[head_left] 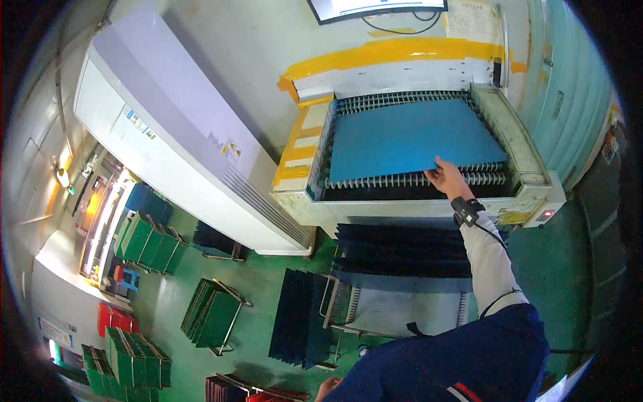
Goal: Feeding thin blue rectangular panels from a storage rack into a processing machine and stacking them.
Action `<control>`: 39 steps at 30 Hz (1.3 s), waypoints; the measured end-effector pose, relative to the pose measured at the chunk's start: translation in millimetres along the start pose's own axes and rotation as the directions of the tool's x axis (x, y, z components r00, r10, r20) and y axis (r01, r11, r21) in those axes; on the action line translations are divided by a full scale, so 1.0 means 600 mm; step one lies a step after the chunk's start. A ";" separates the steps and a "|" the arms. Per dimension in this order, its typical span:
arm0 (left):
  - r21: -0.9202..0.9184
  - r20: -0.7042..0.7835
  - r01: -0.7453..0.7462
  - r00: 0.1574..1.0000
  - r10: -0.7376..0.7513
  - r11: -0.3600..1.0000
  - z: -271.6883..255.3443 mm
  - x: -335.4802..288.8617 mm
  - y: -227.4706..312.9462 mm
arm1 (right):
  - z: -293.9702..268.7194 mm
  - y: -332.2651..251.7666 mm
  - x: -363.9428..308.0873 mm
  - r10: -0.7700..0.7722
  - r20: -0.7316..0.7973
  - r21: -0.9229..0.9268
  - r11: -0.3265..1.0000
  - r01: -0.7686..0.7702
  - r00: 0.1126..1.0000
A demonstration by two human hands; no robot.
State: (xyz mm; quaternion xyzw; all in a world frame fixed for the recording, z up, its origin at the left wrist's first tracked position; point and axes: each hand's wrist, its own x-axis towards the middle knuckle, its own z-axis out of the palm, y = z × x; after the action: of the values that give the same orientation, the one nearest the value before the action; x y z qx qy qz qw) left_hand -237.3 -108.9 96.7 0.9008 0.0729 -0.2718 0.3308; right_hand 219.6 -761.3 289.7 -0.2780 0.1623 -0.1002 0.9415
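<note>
A flat blue panel lies across the spiral rollers of a machine. My right hand is at the panel's near edge, fingers closed on it by the front right part. A black device is strapped round that wrist. Only a small part of my left hand shows at the lower edge, beside my dark blue clothing; its fingers cannot be made out. Below the machine, a rack holds several dark blue panels standing on edge, under my right forearm.
A tall white cabinet unit leans into view left of the machine's pale frame. On the green floor stand racks of green panels and dark panels. A monitor hangs above. At right is a pale green curtain-like wall.
</note>
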 end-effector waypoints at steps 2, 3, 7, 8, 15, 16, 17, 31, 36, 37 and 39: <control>-0.032 0.001 0.025 1.000 -0.025 0.999 0.002 -0.001 0.000 | 0.011 -0.011 0.000 0.085 0.014 -0.051 0.995 -0.084 0.996; -0.042 0.003 0.036 0.999 -0.036 0.998 0.001 -0.002 0.000 | 0.017 -0.013 -0.005 0.089 0.020 -0.041 0.995 -0.088 0.996; -0.080 0.019 0.072 0.997 -0.070 0.994 0.004 0.000 0.002 | 0.057 -0.006 -0.014 0.302 -0.064 -0.561 0.777 -0.285 0.951; -0.089 0.025 0.080 0.997 -0.078 0.993 0.005 0.001 0.004 | 0.069 0.000 -0.013 0.196 0.007 -0.705 0.697 -0.134 0.981; -0.138 0.100 0.121 0.989 -0.107 0.983 0.002 0.016 0.014 | 0.099 0.042 -0.011 -0.082 0.359 -0.784 -0.567 0.252 0.930; -0.148 0.112 0.126 0.988 -0.110 0.981 0.003 0.019 0.016 | 0.099 0.047 -0.009 -0.134 0.437 -0.748 -0.604 0.276 0.889; -0.161 0.127 0.133 0.985 -0.113 0.978 0.005 0.022 0.018 | 0.098 0.049 -0.007 -0.160 0.466 -0.716 -0.646 0.265 0.870; -0.267 0.242 0.273 0.947 -0.210 0.924 0.017 0.064 0.045 | 0.115 0.005 0.101 -0.137 0.369 -0.750 -0.628 0.207 0.919; -0.303 0.274 0.300 0.936 -0.219 0.905 0.025 0.061 0.041 | 0.118 -0.008 0.122 -0.130 0.348 -0.740 -0.646 0.187 0.928; -0.314 0.282 0.304 0.935 -0.217 0.899 0.027 0.057 0.036 | 0.120 -0.009 0.124 -0.126 0.350 -0.740 -0.645 0.192 0.928; -0.334 0.295 0.307 0.932 -0.210 0.891 0.032 0.046 0.023 | 0.122 -0.012 0.128 -0.121 0.339 -0.742 -0.644 0.187 0.933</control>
State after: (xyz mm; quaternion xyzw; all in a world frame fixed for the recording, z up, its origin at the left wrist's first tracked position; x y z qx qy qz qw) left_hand -218.4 -133.0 77.6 0.7614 0.2010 -0.4064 0.4634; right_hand 316.4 -752.8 332.5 -0.9847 0.0892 -0.0645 0.1347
